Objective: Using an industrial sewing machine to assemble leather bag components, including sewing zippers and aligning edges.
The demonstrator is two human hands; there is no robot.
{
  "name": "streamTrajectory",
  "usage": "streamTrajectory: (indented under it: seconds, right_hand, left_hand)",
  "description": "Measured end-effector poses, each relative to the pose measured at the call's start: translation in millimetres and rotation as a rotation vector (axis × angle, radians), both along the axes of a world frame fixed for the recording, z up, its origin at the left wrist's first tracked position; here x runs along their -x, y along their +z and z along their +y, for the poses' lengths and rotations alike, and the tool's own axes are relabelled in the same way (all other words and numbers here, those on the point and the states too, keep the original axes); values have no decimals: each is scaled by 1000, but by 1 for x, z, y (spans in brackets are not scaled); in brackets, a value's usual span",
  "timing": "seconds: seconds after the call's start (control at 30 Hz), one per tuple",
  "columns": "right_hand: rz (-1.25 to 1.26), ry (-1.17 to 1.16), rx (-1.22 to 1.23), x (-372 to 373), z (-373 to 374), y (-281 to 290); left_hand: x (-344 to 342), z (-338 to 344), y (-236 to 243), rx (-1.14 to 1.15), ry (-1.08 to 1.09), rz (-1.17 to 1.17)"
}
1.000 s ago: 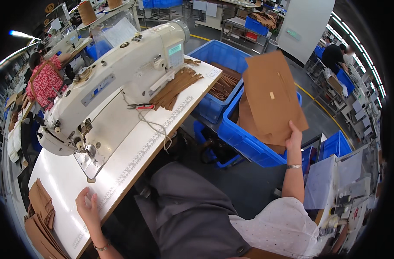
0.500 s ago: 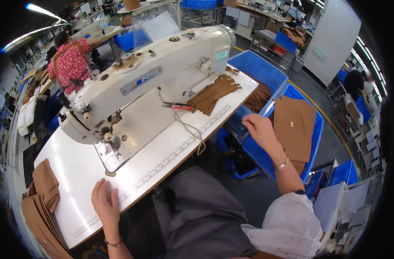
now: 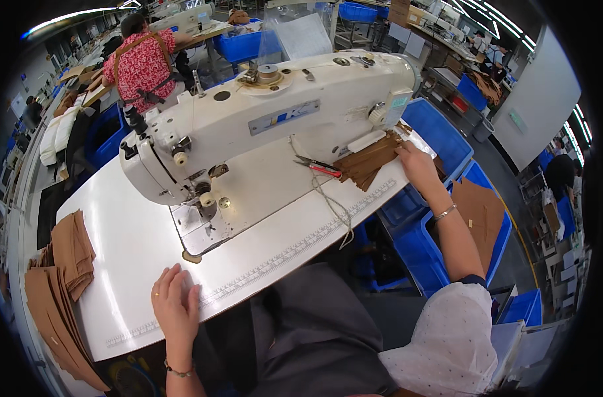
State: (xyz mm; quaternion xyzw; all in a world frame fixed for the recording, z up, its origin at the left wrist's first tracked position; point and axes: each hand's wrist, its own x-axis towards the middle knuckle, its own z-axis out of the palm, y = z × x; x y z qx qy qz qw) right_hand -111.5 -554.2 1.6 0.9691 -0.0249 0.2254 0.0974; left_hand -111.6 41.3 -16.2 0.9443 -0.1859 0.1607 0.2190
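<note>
My left hand (image 3: 176,301) lies on the front edge of the white sewing table (image 3: 126,264), fingers loosely spread and holding nothing. To its right, my right hand (image 3: 419,169) reaches over the table's right end. Its fingers are bent together on the far right end of a pile of brown strips (image 3: 367,162); the fingertips are partly hidden. Thread snips (image 3: 319,167) with a red handle lie against the left end of the strips. Behind stands a white industrial sewing machine (image 3: 275,112), its needle area (image 3: 205,198) with nothing under it.
Stacked brown pieces (image 3: 73,255) sit at the table's left end, more (image 3: 53,324) hanging over the edge. A cord (image 3: 334,205) crosses the printed ruler (image 3: 301,238). Blue bins (image 3: 440,129) stand at the right, one with brown panels (image 3: 480,218). A co-worker (image 3: 143,69) sits beyond.
My right hand has moved from above the blue bins to the strips on the table. My left hand stays at the table's front edge. The whole view has shifted, the machine now farther right.
</note>
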Motion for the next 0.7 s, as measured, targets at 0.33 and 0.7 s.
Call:
streamTrajectory:
  seconds: [0.33, 0.7]
  right_hand:
    - [-312, 474, -180, 5, 94, 74]
    - [60, 1286, -110, -62, 295, 22]
  left_hand:
    - [-16, -3, 20, -76, -101, 11]
    - [-139, -27, 8, -37, -112, 79]
